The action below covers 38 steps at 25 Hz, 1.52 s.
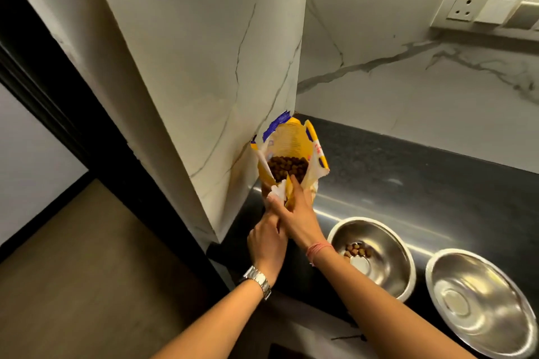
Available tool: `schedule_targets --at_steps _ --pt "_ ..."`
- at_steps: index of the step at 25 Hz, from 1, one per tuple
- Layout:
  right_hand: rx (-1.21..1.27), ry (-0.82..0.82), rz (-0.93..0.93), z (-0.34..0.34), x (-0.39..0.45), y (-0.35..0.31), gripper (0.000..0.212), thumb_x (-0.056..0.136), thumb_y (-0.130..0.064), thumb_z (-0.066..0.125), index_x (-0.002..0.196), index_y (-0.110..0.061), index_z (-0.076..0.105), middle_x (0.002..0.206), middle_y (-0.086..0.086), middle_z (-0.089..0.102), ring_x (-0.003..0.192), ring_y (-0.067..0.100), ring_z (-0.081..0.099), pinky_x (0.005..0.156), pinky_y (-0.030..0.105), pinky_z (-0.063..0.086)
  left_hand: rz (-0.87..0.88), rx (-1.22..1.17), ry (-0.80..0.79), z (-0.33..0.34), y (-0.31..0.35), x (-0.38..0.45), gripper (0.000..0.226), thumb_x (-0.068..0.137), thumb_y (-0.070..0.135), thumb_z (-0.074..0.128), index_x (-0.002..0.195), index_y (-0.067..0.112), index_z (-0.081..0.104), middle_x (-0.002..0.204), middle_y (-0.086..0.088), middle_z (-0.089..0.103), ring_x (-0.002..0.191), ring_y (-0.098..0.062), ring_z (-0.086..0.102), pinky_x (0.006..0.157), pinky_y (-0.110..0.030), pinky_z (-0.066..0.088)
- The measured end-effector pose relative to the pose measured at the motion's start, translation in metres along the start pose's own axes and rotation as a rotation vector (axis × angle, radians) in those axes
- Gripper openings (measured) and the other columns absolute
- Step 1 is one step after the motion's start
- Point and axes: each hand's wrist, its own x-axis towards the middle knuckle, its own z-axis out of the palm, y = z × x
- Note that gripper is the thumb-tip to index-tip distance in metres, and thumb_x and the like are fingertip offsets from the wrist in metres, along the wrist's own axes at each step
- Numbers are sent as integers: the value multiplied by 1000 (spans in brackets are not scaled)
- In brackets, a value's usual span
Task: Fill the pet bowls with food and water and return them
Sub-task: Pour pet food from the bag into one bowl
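Note:
A yellow and blue pet food bag (291, 143) stands open in the counter's left corner, with brown kibble (287, 167) showing inside. My right hand (294, 213) grips the bag's near edge, fingers reaching into the mouth. My left hand (267, 242), with a metal watch on its wrist, holds the bag lower down from the left. Two steel bowls sit on the counter to the right. The nearer-left bowl (388, 277) holds a small heap of kibble. The right bowl (478, 303) has nothing in it.
The black counter (408, 172) runs along a white marble wall. A marble pillar (204, 67) stands directly left of the bag. A socket panel (490, 9) is on the wall at upper right. Left of the pillar are a dark door frame and brown floor.

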Motion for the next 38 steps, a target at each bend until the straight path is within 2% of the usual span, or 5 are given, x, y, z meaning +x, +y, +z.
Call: schedule_targets --at_steps 6,11,15,25,38 --pt "-234 311 -21 6 8 14 95 64 -70 69 146 -38 32 145 -4 34 136 18 32 108 41 38 -21 -228 -104 11 5 -23 62 92 18 56 149 17 31 150 -3 42 130 -20 50 101 -33 46" --pt "75 478 25 23 31 0 33 85 -24 60 116 -33 62 133 9 47 126 35 46 103 51 42 36 -371 -146 -6 -12 -30 74 86 1 54 150 26 26 153 5 34 140 -9 34 111 -29 37" --pt "21 522 103 25 32 8 42 84 5 47 117 -15 64 131 11 57 112 37 56 88 42 47 -29 -391 -101 -23 -45 -48 70 90 -4 48 145 34 27 148 12 39 137 -1 35 113 -23 33" --pt "32 483 -125 -15 45 -10 33 93 -4 53 99 -26 76 82 -11 71 74 1 64 64 21 52 -118 -513 -23 -27 -47 -46 52 96 2 46 141 27 42 134 15 51 124 4 46 103 -21 43" --pt "143 451 -374 -71 -12 -57 28 92 -2 57 91 -24 74 82 -10 73 79 6 70 70 22 58 -144 -894 -20 -50 13 34 37 97 41 47 133 33 48 125 25 52 120 2 49 85 -5 40"
